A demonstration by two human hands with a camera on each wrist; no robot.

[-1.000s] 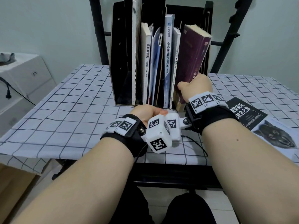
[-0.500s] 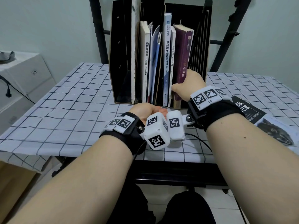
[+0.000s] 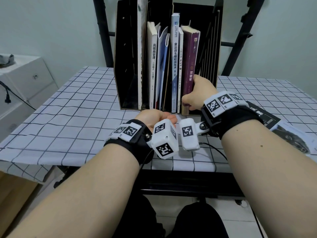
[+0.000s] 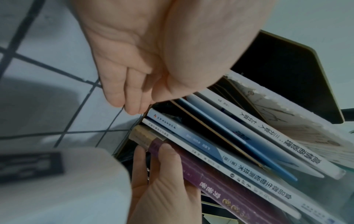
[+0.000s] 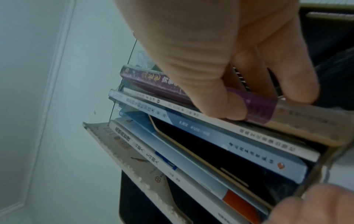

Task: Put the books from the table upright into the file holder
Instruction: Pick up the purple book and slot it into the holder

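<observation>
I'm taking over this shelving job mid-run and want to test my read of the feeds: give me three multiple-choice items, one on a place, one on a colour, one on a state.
1. Where does the book with the dark cover lie?
A. flat on the table, to the right of the right hand
B. inside the file holder
C. under the left hand

2. What colour is the spine of the book that the right hand grips?
A. green
B. purple
C. orange

3. What is the left hand doing?
A. pinching a blue booklet
B. gripping the file holder's wall
C. resting palm up on the table, holding nothing

Answers: 1 A, the head view shows it flat on the checked cloth, outside the file holder. 2 B, the right wrist view shows thumb and fingers around a purple spine. 3 C, its fingers lie relaxed in front of the holder.
</observation>
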